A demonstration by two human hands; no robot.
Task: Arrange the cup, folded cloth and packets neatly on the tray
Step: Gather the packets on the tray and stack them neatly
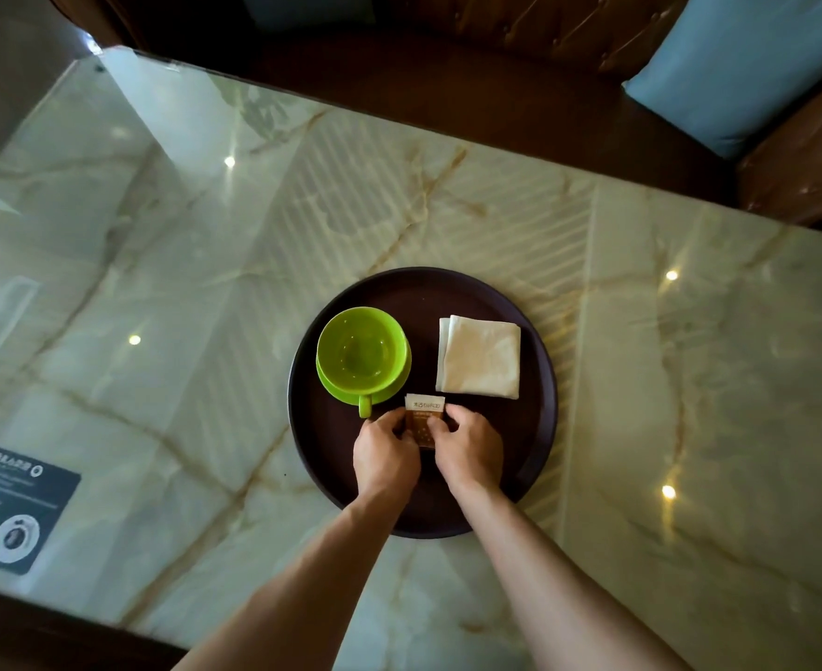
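Observation:
A round dark brown tray (534, 428) lies on the marble table. On its left half stands an empty green cup (356, 351) on a green saucer (338, 389), handle pointing toward me. A folded cream cloth (481, 356) lies flat on the right half. Near the tray's front middle, a small stack of brown and white packets (424, 418) rests on the tray. My left hand (385, 452) pinches its left edge and my right hand (467, 447) its right edge. The packets' lower part is hidden by my fingers.
The glossy marble table (205, 283) spreads wide on both sides of the tray. A dark printed card (9, 510) lies at the table's front left. Behind the far edge stands a brown seat with a light blue cushion (747, 65).

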